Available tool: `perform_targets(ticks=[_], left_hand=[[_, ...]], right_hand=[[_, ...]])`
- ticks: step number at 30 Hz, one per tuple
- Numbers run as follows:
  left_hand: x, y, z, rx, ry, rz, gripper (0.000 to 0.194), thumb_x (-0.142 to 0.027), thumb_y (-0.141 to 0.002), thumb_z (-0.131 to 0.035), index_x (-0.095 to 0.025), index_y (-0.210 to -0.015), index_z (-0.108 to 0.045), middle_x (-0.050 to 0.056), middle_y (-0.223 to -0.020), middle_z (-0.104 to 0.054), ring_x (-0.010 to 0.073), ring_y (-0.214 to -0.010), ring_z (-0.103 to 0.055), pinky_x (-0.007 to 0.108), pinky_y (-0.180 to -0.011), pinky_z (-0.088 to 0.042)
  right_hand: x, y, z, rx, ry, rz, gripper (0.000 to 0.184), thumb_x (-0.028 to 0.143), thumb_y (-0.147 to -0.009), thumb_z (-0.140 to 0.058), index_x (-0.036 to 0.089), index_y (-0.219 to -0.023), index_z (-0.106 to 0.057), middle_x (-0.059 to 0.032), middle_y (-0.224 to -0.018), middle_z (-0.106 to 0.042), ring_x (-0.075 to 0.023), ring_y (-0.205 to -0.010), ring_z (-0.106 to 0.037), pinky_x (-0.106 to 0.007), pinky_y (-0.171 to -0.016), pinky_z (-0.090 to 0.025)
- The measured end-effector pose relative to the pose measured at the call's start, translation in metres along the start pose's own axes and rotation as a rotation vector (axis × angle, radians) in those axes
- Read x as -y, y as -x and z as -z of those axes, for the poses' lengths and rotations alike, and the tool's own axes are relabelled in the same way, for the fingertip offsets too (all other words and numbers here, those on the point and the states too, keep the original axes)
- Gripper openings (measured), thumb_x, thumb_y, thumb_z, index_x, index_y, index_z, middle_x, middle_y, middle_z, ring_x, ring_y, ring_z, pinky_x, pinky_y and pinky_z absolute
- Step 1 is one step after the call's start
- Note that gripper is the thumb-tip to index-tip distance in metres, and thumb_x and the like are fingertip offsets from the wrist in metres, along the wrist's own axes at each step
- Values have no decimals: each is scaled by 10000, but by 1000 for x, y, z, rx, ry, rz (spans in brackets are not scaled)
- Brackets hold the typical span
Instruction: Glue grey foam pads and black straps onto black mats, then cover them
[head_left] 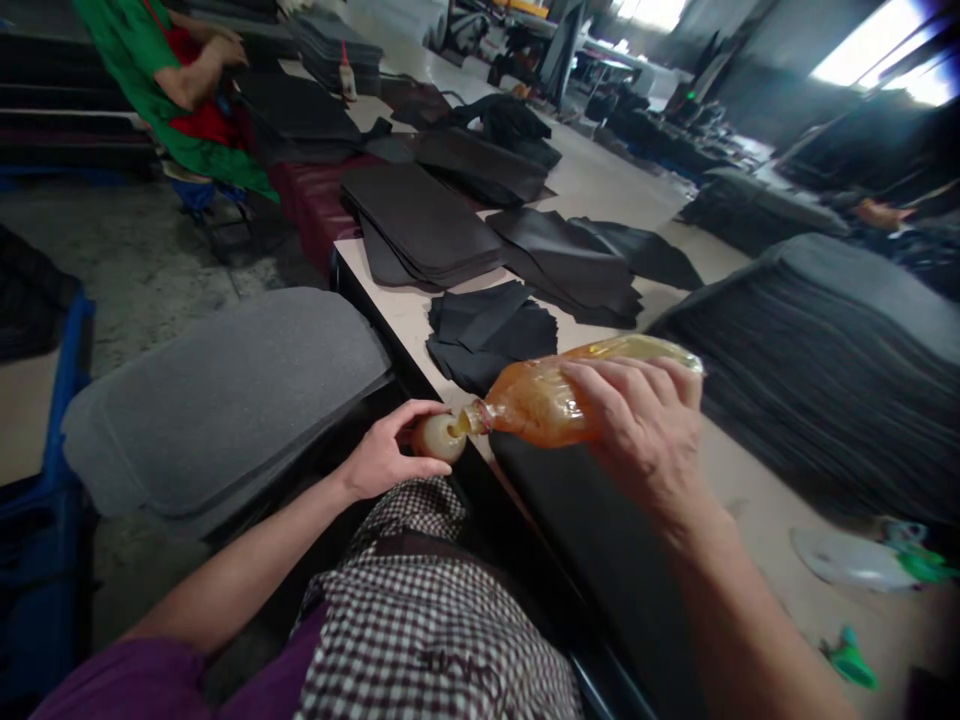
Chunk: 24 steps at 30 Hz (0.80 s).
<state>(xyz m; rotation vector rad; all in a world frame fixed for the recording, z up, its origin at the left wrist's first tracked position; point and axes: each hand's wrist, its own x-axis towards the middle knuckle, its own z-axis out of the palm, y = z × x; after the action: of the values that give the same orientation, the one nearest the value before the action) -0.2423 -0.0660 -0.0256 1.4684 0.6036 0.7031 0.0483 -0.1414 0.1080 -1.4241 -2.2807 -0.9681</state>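
Note:
My right hand point(649, 420) is wrapped round a large clear plastic bottle point(544, 402) of amber liquid, tipped almost flat with its neck pointing left. The neck meets the opening of a small whitish bottle point(442, 440), and yellowish liquid shows at the mouth. Fingers and thumb of my left hand point(390, 450) close round the small bottle, just off the table's front edge. Its lower part is hidden by my hand and the viewing angle.
Dark flat pieces point(491, 330) and stacked dark panels point(427, 220) lie on the table. A tall grey stack point(825, 350) stands right, near a green cap point(849, 660). Grey sheets point(225, 400) sit at left. A person in green point(142, 80) sits far left.

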Motion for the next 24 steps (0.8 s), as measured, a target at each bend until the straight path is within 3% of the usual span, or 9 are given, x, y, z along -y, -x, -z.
perform_targets(ticks=[18, 24], left_hand=[[-1, 1, -1, -1, -5, 2, 716, -370, -720, -905, -248, -1354, -596, 98, -1359, -657, 287, -1229, -653, 472, -1103, -522], [0, 2, -1, -4, 8, 6, 710, -363, -721, -907, -261, -1352, -599, 90, -1370, -650, 287, -1244, -645, 477, -1113, -516]], right_hand=[[6, 4, -2, 25, -14, -25, 319, 151, -1062, -532, 176, -1379, -499, -87, -1133, -699, -254, -941, -607, -434, -976, -406], [4, 6, -1, 63, -18, -37, 376, 131, -1054, -545, 196, -1418, -474, -89, -1185, -693, -262, -984, -622, -446, -995, -403]])
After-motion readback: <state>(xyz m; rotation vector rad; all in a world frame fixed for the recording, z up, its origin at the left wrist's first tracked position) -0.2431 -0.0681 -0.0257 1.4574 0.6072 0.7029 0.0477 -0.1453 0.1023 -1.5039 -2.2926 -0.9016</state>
